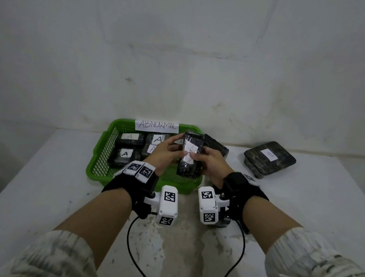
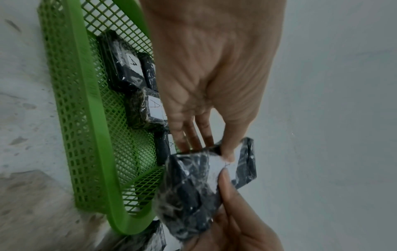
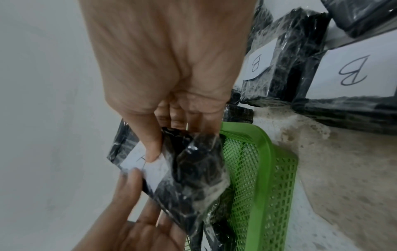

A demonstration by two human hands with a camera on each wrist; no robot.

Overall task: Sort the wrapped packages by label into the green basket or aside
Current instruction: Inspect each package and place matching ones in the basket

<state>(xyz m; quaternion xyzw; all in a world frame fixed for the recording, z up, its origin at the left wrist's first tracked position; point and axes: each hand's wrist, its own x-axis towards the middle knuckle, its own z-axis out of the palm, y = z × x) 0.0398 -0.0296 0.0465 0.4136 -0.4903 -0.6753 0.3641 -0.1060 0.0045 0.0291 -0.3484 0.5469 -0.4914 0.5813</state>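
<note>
I hold one black plastic-wrapped package upright in both hands, over the right part of the green basket. My left hand grips its left side and my right hand its right side. Both thumbs press on its white label, so the letter is partly covered. In the left wrist view the package sits between my left hand and the right thumb. The basket holds several packages marked A and carries a paper sign reading ABNORMAL.
Flat packages marked B are stacked on the table at the right, also seen close in the right wrist view as B packages. Another dark package lies just right of the basket. A wall stands behind the white table.
</note>
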